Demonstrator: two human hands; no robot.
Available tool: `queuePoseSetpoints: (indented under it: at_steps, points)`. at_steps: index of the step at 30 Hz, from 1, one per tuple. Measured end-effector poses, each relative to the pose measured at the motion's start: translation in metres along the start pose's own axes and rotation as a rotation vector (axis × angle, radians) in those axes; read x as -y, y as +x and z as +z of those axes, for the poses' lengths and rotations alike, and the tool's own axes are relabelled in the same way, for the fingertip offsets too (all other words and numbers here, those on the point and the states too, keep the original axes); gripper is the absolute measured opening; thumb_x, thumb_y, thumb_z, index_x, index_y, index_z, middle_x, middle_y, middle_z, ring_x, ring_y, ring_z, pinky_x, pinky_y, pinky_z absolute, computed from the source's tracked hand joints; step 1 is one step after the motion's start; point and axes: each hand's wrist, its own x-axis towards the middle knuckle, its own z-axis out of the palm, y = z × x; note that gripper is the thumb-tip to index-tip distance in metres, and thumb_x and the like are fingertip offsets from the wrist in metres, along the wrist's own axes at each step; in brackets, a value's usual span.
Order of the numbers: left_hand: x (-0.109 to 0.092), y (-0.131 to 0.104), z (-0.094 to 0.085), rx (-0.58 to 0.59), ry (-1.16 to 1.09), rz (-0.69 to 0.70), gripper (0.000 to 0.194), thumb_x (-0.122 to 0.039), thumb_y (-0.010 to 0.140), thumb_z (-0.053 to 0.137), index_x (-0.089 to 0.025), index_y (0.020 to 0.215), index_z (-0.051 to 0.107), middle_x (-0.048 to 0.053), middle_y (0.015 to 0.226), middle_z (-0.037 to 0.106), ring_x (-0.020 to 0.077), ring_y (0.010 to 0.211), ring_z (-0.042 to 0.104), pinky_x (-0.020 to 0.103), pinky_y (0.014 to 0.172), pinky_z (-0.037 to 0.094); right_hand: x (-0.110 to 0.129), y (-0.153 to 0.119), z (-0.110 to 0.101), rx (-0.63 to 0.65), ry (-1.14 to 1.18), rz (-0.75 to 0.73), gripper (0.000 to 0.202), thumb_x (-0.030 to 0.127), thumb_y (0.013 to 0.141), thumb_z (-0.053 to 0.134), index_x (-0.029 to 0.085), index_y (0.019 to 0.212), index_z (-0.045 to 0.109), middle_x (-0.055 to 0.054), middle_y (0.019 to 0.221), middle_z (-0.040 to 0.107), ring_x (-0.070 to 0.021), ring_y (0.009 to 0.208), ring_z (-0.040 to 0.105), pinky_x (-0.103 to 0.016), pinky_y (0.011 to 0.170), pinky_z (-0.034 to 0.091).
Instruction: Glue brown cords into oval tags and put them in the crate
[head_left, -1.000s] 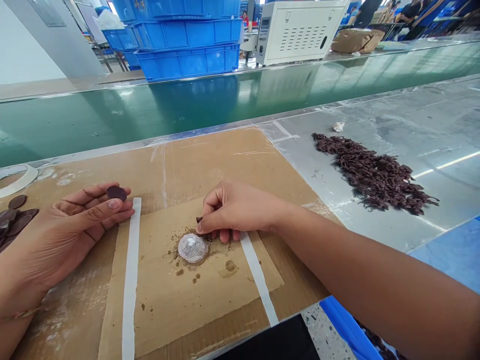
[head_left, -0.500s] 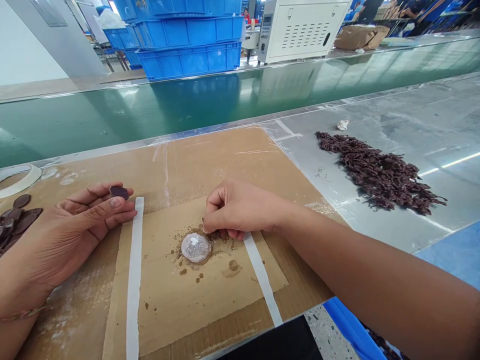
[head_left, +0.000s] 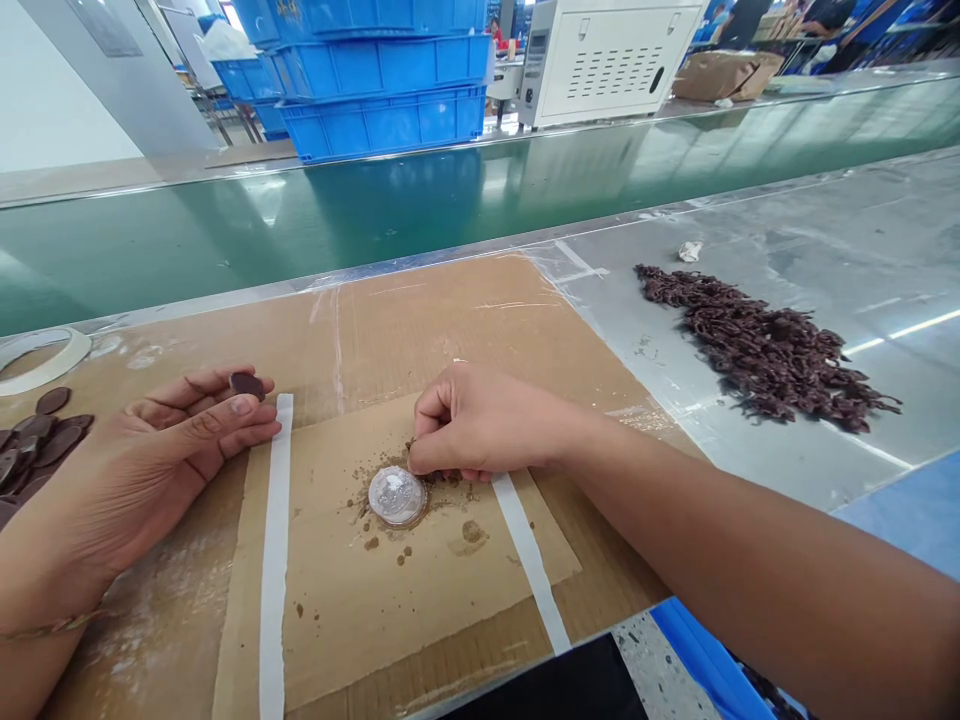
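My left hand pinches a small dark brown oval disc between its fingertips, left of a white tape strip. My right hand is closed, its fingertips down at the upper right edge of a round, clear, shiny dish. What those fingers hold is too hidden to make out. The dish rests on a brown paper sheet marked with dark wet spots and taped down at both sides. More dark discs lie heaped beside my left wrist.
A tape roll lies at the left. Tangled dark pieces are spread on the grey table at the right. Beyond the green belt stand blue crates and a white machine. People are far off at upper right.
The view has shifted slightly, so everything appears a little further right. Both hands keep nearly the same pose, my left still with the disc and my right still at the dish.
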Motion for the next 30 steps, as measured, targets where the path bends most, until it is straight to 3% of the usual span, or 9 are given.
queuePoseSetpoints:
  at_steps: [3,8,13,18,22,24,26,30]
  points:
    - [0.000,-0.004,-0.001,0.023,-0.009,0.013,0.053,-0.023,0.047,0.099,-0.015,0.091,0.072,0.001,0.084,0.076,0.0140,0.070,0.072,0.017,0.070,0.064,-0.001,0.002,0.000,-0.061,0.109,0.011,0.019,0.031,0.067,0.068,0.018,0.059,0.056,0.001,0.053,0.056,-0.0114,0.045,0.051,-0.019,0.037,0.042]
    - [0.002,-0.015,0.002,0.092,0.024,0.073,0.046,-0.027,0.062,0.093,-0.019,0.102,0.072,0.000,0.094,0.079,0.0121,0.079,0.075,0.013,0.077,0.060,0.002,0.005,-0.001,-0.273,0.410,-0.030,0.021,0.027,0.063,0.064,0.020,0.055,0.047,0.006,0.052,0.047,-0.0066,0.040,0.038,-0.017,0.033,0.035]
    - [0.008,-0.026,0.005,0.303,0.043,0.117,0.041,-0.026,0.066,0.092,-0.024,0.103,0.075,0.002,0.096,0.079,0.0128,0.085,0.075,0.014,0.080,0.059,0.004,0.004,-0.004,-0.332,0.434,-0.092,0.019,0.027,0.062,0.062,0.019,0.056,0.046,0.006,0.053,0.044,-0.0061,0.042,0.034,-0.017,0.036,0.031]
    - [0.011,-0.037,0.011,0.489,-0.075,0.095,0.034,-0.021,0.070,0.089,-0.029,0.102,0.077,0.000,0.096,0.078,0.0109,0.084,0.073,0.016,0.079,0.058,0.008,-0.003,-0.009,-0.383,0.374,-0.132,0.015,0.028,0.064,0.065,0.018,0.060,0.053,0.004,0.058,0.052,-0.0078,0.048,0.042,-0.019,0.044,0.037]
    - [0.012,-0.044,0.019,0.592,-0.226,0.070,0.032,-0.017,0.070,0.088,-0.026,0.099,0.078,0.001,0.090,0.078,0.0101,0.082,0.071,0.018,0.080,0.057,0.014,-0.009,0.000,-0.594,0.329,-0.384,0.010,0.025,0.077,0.074,0.020,0.071,0.067,0.003,0.069,0.062,-0.0085,0.061,0.054,-0.016,0.056,0.046]
    - [0.013,-0.047,0.021,0.630,-0.287,0.029,0.033,-0.016,0.070,0.088,-0.027,0.101,0.078,0.002,0.091,0.078,0.0121,0.084,0.072,0.021,0.081,0.057,0.017,-0.012,0.011,-0.545,0.403,-0.537,0.004,0.024,0.084,0.076,0.025,0.082,0.073,0.004,0.076,0.067,-0.0075,0.064,0.058,-0.015,0.061,0.049]
    - [0.015,-0.048,0.023,0.649,-0.315,0.014,0.034,-0.015,0.072,0.087,-0.027,0.103,0.078,0.002,0.092,0.078,0.0121,0.084,0.072,0.021,0.081,0.057,0.019,-0.016,0.024,-0.403,0.443,-0.617,0.008,0.025,0.091,0.073,0.032,0.092,0.075,0.004,0.083,0.070,-0.0073,0.067,0.061,-0.016,0.065,0.052]
    - [0.015,-0.047,0.022,0.675,-0.364,0.023,0.032,-0.013,0.075,0.084,-0.028,0.102,0.079,0.001,0.093,0.078,0.0085,0.085,0.070,0.017,0.082,0.054,0.021,-0.020,0.040,-0.259,0.397,-0.605,0.011,0.028,0.097,0.069,0.038,0.101,0.074,0.004,0.091,0.070,-0.0095,0.081,0.064,-0.018,0.073,0.054]
